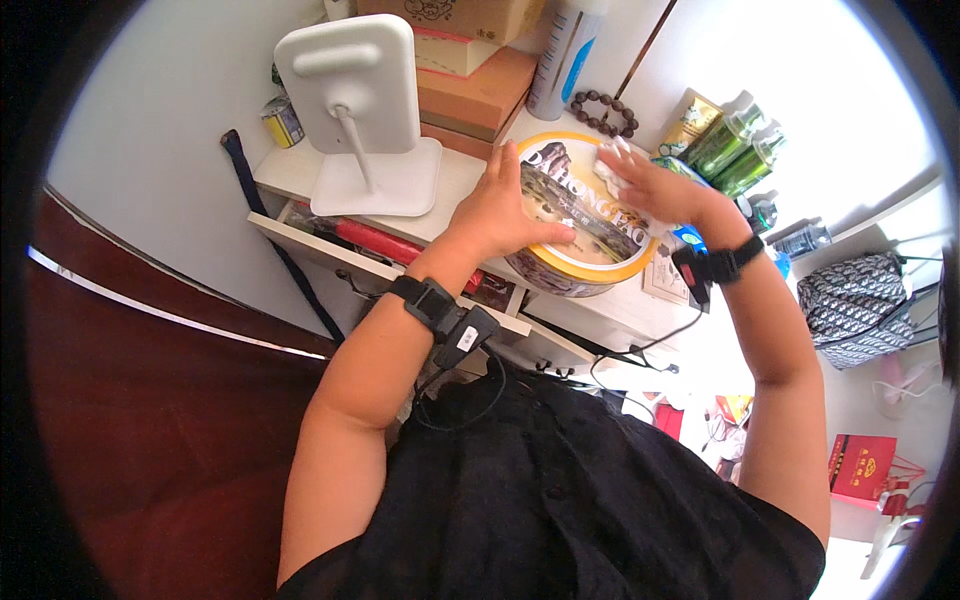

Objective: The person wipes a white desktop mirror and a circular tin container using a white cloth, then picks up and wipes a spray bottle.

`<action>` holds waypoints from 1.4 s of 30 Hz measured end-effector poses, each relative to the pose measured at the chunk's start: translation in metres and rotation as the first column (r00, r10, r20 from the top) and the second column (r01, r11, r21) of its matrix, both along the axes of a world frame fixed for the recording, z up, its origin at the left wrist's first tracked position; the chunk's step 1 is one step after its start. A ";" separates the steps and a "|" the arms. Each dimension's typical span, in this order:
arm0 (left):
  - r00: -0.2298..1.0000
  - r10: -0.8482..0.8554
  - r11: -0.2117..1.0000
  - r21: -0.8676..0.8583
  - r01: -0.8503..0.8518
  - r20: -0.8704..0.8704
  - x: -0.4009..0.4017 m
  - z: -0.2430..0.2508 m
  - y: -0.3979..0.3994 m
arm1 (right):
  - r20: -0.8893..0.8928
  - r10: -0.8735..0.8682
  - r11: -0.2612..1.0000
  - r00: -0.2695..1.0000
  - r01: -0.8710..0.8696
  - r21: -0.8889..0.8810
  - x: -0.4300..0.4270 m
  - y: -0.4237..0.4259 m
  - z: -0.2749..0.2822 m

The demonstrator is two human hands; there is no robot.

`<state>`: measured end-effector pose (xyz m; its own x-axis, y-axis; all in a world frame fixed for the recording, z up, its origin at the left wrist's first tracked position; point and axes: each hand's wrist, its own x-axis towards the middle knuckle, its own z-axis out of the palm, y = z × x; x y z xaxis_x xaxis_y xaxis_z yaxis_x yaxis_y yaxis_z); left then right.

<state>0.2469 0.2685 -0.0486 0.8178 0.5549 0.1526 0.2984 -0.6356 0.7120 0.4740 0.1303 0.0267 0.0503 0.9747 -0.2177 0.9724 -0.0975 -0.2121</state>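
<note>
A round tin (559, 199) with a yellow-rimmed printed lid stands on the white dresser top (461, 169). My left hand (499, 214) grips its near left side, the thumb lying over the lid. My right hand (656, 187) presses a crumpled white tissue (613, 180) flat against the right part of the lid. Part of the tissue is hidden under the fingers and palm. Each wrist wears a black strap with a small device and a cable.
A white tablet stand (352, 82) rises at the left, beside brown cardboard boxes (472, 90). Behind the tin are a spray can (562, 60) and a bead bracelet (604, 112). Green bottles (739, 142) stand at right. A pulled-out drawer (390, 274) holds red packets.
</note>
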 end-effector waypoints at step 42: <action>0.916 -0.077 0.991 -0.067 0.112 0.395 0.012 -0.033 0.013 | -0.128 -0.183 0.895 0.975 0.219 0.388 -0.079 -0.048 -0.031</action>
